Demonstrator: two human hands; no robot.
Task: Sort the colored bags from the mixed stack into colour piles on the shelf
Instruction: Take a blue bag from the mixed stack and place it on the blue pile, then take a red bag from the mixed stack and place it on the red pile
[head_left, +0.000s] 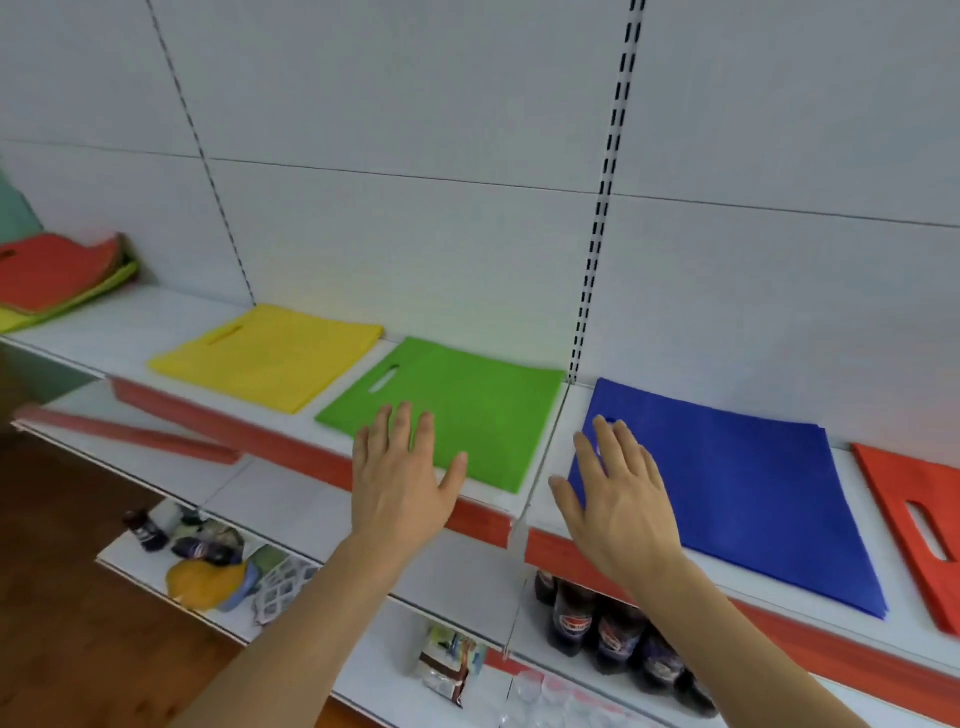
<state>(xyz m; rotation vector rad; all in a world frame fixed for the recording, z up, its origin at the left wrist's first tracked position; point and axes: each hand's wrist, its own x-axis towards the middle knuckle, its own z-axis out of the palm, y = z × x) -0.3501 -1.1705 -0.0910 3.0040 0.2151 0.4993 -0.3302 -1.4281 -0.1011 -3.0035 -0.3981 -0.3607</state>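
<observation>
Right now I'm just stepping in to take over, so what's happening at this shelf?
A person is sorting flat coloured bags into piles on the shelf. Both hands are open: the left hand over the green pile, the right hand at the blue pile. A yellow pile lies further left, a red pile at far right. The mixed stack still sits at far left.
</observation>
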